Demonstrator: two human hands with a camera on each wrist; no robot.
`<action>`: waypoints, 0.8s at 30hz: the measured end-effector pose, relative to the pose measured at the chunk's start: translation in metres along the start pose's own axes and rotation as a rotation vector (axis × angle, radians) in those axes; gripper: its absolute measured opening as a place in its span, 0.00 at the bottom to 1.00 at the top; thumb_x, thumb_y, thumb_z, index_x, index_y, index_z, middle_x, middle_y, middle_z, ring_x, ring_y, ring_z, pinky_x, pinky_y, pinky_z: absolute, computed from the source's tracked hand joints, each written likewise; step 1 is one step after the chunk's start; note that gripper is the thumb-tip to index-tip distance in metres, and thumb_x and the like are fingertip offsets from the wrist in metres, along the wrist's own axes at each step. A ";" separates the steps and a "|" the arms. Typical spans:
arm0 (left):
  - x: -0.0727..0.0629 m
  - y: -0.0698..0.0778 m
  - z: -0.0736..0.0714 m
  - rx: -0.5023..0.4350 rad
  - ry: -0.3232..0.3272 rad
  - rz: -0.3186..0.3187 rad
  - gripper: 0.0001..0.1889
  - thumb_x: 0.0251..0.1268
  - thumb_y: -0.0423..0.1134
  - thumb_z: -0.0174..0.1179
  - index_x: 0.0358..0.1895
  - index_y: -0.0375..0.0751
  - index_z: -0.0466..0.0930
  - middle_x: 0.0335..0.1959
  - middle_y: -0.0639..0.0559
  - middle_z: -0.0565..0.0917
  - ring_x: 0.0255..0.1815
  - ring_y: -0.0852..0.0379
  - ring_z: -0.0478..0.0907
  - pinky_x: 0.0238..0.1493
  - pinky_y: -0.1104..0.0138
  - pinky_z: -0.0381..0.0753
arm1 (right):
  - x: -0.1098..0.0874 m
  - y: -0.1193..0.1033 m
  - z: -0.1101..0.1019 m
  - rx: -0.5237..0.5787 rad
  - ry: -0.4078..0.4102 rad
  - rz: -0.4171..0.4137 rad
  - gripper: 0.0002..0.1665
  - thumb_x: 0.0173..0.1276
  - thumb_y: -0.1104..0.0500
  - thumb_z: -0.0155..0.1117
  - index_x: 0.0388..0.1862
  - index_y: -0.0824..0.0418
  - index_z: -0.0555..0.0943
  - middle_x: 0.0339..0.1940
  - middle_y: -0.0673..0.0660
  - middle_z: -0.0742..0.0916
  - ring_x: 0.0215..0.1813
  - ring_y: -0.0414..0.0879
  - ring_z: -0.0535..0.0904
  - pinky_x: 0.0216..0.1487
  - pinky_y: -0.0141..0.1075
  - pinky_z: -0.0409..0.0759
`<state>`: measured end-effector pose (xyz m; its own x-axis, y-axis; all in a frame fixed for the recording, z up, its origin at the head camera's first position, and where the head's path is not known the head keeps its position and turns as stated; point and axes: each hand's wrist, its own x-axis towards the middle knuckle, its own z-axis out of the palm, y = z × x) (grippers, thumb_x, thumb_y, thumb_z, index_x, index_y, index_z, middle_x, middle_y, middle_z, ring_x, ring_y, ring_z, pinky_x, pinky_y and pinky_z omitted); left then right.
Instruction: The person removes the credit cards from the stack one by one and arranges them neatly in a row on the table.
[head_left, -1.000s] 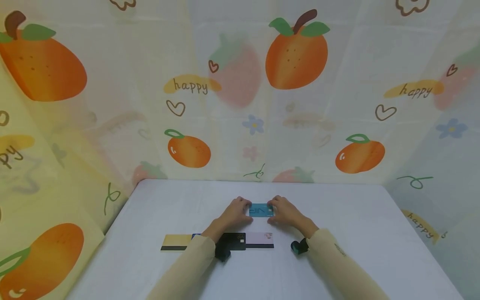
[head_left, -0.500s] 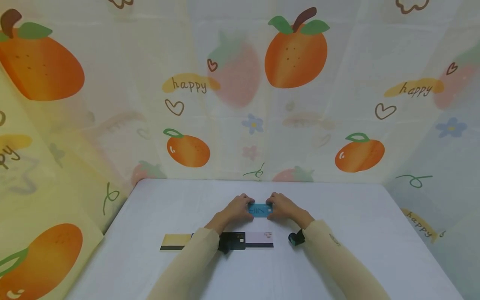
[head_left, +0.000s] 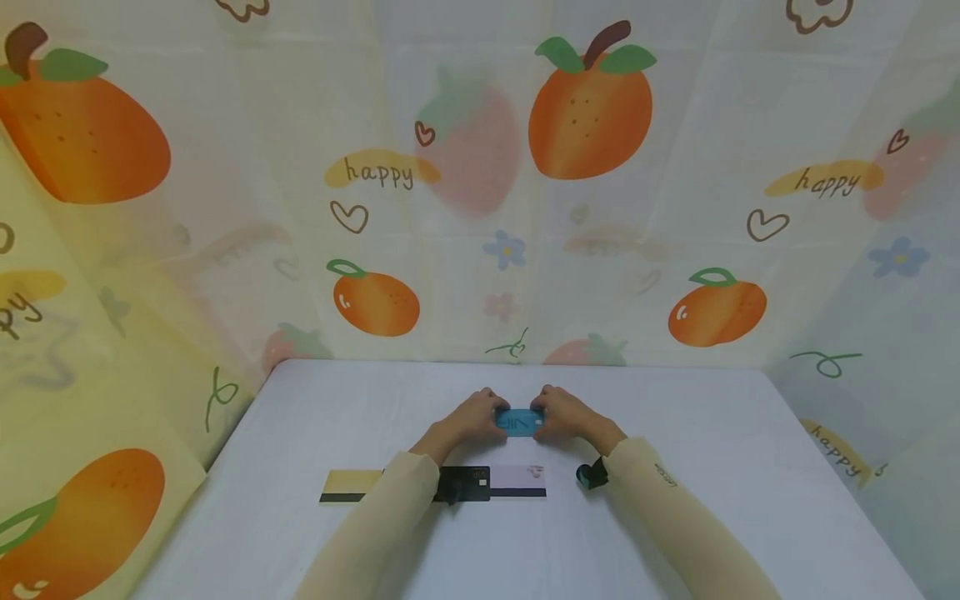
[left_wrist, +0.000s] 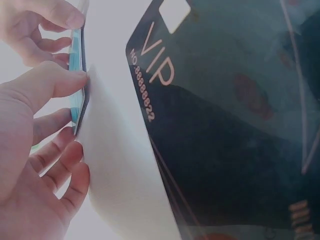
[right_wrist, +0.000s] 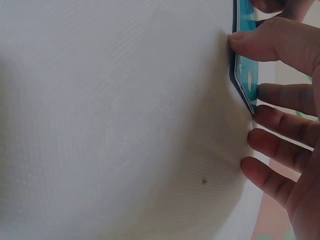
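Left hand [head_left: 477,417] and right hand [head_left: 567,415] pinch opposite ends of the blue card [head_left: 519,422], fingers [left_wrist: 54,121] closed to its thickness, over the desk [head_left: 690,417] just beyond the black card [head_left: 471,477] and lilac card [head_left: 521,477], desk contact apparently close but uncertain.

Left hand [head_left: 478,418] and right hand [head_left: 566,417] have closed in on the blue card [head_left: 518,422]; the left sleeve [head_left: 378,525] hides more of the gold card [head_left: 348,481].
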<state>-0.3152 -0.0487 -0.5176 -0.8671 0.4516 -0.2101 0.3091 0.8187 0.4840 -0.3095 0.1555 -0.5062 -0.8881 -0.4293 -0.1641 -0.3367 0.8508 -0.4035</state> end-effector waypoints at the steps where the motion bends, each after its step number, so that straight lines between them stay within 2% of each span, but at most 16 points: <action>1: 0.000 0.000 0.000 -0.001 -0.005 -0.002 0.29 0.54 0.45 0.71 0.61 0.45 0.78 0.54 0.49 0.75 0.52 0.55 0.72 0.62 0.58 0.74 | 0.000 0.000 0.000 0.003 -0.003 0.004 0.31 0.50 0.54 0.78 0.53 0.64 0.82 0.43 0.54 0.79 0.44 0.46 0.72 0.53 0.43 0.74; 13: 0.000 -0.002 -0.003 -0.021 -0.033 0.008 0.29 0.54 0.45 0.70 0.61 0.44 0.77 0.56 0.49 0.76 0.54 0.54 0.73 0.64 0.57 0.72 | 0.000 -0.006 -0.005 -0.008 -0.046 0.020 0.31 0.53 0.52 0.77 0.55 0.63 0.81 0.47 0.56 0.80 0.46 0.47 0.73 0.57 0.45 0.75; 24: 0.000 -0.001 -0.003 -0.007 -0.027 0.010 0.29 0.55 0.45 0.70 0.61 0.42 0.77 0.54 0.48 0.76 0.53 0.54 0.72 0.63 0.58 0.73 | -0.002 -0.004 -0.004 -0.043 -0.037 0.013 0.31 0.54 0.52 0.75 0.55 0.63 0.80 0.47 0.55 0.81 0.47 0.46 0.74 0.58 0.45 0.75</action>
<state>-0.3165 -0.0503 -0.5158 -0.8530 0.4695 -0.2279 0.3153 0.8116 0.4917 -0.3075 0.1537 -0.5007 -0.8806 -0.4283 -0.2028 -0.3389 0.8683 -0.3621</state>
